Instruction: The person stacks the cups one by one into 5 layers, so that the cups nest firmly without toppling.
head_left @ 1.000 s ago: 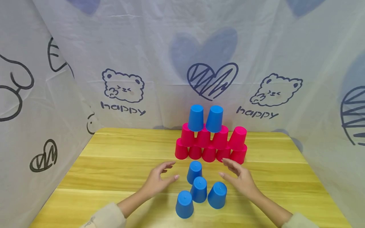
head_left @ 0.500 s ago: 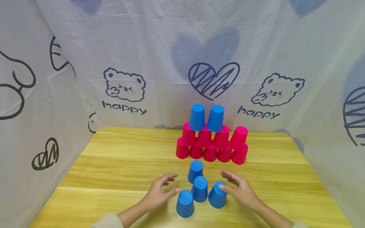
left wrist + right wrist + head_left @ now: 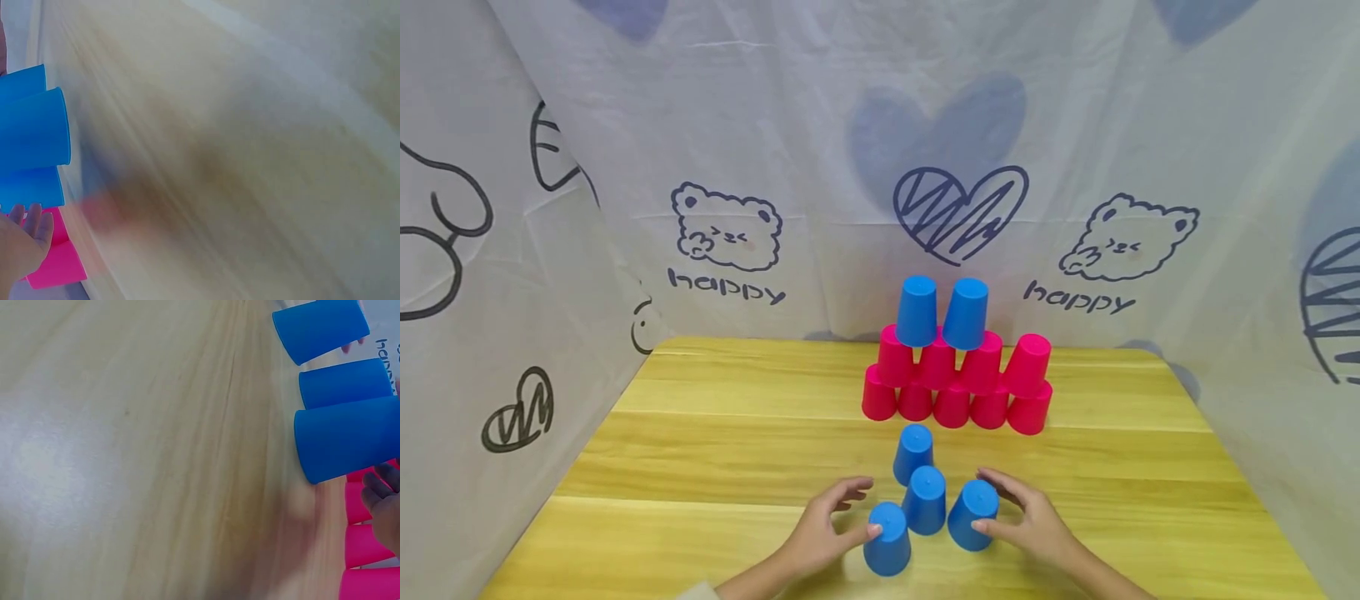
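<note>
Several blue cups stand upside down on the table. My left hand [image 3: 823,529] is beside the nearest-left blue cup [image 3: 887,546], its thumb at the cup's upper left edge and its fingers held apart from it. Around the right-hand blue cup [image 3: 973,521] my right hand [image 3: 1030,521] is placed, thumb in front and fingers behind; whether it presses the cup is unclear. Between them stand a middle blue cup [image 3: 925,504] and a farther blue cup [image 3: 913,454]. In the wrist views, the left hand's fingers [image 3: 37,225] and the right hand's fingers [image 3: 376,487] are loosely spread near blue cups.
Behind stands a stack of upside-down pink cups [image 3: 953,407] in two rows, with two blue cups [image 3: 917,312] on top. The wooden table [image 3: 737,417] ends at a white printed cloth [image 3: 835,167] at the back and sides.
Both hands have come down and nearer to me. The right hand has moved from beyond the right-hand blue cup to around it; the left thumb has reached the nearest-left cup. The cups have stayed put.
</note>
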`<state>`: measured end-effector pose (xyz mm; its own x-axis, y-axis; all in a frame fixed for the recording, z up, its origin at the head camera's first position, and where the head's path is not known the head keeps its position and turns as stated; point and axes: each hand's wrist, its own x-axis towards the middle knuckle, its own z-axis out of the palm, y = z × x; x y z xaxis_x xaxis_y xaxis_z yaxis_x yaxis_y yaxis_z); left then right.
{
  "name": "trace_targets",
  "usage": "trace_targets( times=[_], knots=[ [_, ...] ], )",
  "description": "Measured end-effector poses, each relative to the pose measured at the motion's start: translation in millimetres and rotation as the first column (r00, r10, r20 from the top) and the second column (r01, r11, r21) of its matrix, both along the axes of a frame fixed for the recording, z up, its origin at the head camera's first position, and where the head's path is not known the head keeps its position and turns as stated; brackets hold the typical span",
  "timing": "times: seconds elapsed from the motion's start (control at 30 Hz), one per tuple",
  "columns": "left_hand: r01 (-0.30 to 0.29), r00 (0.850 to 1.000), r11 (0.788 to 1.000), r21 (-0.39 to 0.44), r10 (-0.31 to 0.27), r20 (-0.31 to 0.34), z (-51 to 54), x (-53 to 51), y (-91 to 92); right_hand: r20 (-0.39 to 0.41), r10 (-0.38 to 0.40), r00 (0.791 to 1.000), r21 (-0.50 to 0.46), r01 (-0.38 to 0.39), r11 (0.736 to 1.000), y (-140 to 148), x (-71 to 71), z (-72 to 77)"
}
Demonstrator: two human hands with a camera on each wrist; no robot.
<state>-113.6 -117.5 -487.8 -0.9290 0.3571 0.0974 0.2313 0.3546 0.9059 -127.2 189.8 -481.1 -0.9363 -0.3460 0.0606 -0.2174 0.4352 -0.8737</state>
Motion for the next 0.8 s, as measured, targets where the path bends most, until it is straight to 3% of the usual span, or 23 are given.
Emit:
trace_targets(
  times=[0.3, 0.53, 0.8],
  knots=[
    [0.044, 0.998, 0.999, -0.005, -0.044, 0.047, -10.4, 4.6, 1.3, 0.054, -0.026, 0.998, 0.000, 0.026, 1.000, -1, 2.2, -11.2],
    [0.033, 0.997, 0.999, -0.012, -0.033, 0.067, -15.1, 8.4, 2.9, 0.140, -0.088, 0.986, -0.032, 0.094, 0.995, -6, 2.8, -19.1],
    [0.036, 0.993, 0.999, 0.002, -0.036, 0.110, -20.4, 8.3, 4.7, 0.156, -0.103, 0.982, -0.037, 0.110, 0.993, -6, 2.1, -26.8]
  ],
)
